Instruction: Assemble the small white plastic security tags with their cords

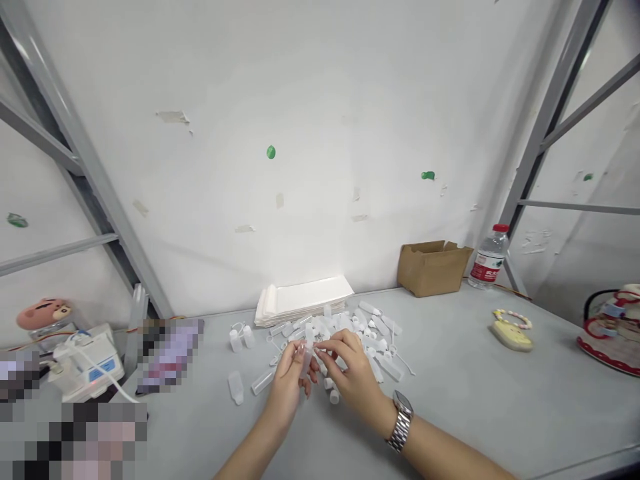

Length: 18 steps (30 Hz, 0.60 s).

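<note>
My left hand is closed round a small translucent plastic bottle, held upright just above the grey table. My right hand, with a metal watch at the wrist, pinches at the top of that same bottle with its fingertips. Both hands meet in front of a heap of several little clear bottles and caps. Two more small bottles stand to the left, and another bottle lies nearer me.
A stack of white sheets lies against the wall behind the heap. An open cardboard box and a water bottle stand at the back right. A yellow charm and a red-trimmed bag sit right. A white device sits left.
</note>
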Each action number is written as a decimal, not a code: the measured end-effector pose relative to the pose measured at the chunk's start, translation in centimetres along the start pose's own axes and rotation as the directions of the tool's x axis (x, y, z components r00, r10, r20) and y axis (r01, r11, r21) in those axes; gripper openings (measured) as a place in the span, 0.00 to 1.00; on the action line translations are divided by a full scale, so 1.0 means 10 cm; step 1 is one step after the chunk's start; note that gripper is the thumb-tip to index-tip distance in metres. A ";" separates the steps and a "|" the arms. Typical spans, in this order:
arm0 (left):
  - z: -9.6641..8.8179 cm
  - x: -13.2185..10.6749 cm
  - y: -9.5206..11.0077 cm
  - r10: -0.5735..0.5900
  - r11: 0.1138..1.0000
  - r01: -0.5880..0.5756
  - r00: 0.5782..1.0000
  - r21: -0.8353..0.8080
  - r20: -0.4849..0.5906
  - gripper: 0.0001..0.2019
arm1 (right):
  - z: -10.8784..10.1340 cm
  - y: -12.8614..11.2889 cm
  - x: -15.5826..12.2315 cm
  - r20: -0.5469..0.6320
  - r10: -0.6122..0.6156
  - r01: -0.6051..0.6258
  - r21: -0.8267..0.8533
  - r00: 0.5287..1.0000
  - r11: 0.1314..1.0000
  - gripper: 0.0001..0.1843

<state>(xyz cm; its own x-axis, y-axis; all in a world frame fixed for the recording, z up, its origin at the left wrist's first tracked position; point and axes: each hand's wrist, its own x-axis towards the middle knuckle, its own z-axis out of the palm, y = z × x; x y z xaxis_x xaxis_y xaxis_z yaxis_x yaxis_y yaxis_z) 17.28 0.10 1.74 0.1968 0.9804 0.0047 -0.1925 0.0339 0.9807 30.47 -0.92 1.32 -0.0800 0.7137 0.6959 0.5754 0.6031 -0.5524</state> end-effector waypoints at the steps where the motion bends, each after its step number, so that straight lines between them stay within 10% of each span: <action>1: 0.00 -0.01 0.00 0.000 1.000 0.000 1.000 0.004 0.003 0.19 | 0.00 0.00 0.00 -0.007 0.006 -0.006 0.009 1.000 1.000 0.08; 18: 0.06 -0.07 0.06 0.009 1.000 -0.010 0.998 0.012 0.068 0.18 | -0.05 -0.05 0.06 0.001 0.163 -0.158 0.263 0.987 0.952 0.04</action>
<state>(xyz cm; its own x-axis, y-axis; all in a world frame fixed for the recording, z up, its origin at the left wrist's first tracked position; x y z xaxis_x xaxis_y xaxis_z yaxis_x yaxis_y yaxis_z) 17.58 -0.73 2.46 0.2599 0.9652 0.0272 -0.1828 0.0215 0.9829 30.54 -0.99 2.21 0.0145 0.8029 0.5960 0.3465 0.5550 -0.7562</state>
